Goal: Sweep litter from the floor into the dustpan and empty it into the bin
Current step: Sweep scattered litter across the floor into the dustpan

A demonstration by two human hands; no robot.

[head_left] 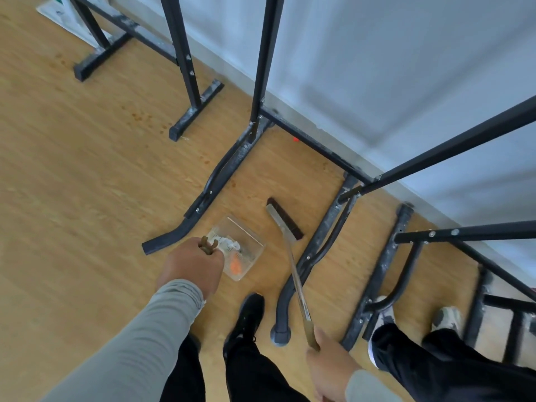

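Note:
My left hand (193,264) grips the brown handle end of a clear dustpan (249,233) that rests on the wooden floor. White paper scraps (227,244) and an orange piece (235,265) lie inside the pan. My right hand (330,364) holds the long handle of a broom (295,274). Its dark brush head (285,218) sits on the floor just right of the dustpan, a small gap apart. A small red bit of litter (295,139) lies farther off by the wall, behind a black frame bar. No bin is in view.
Black metal frame legs (220,175) stand left and right of the dustpan, more (383,274) at the right. A white wall (377,68) runs along the back. My black shoe (246,317) is below the pan. Another person's legs and shoes (446,317) stand at the right.

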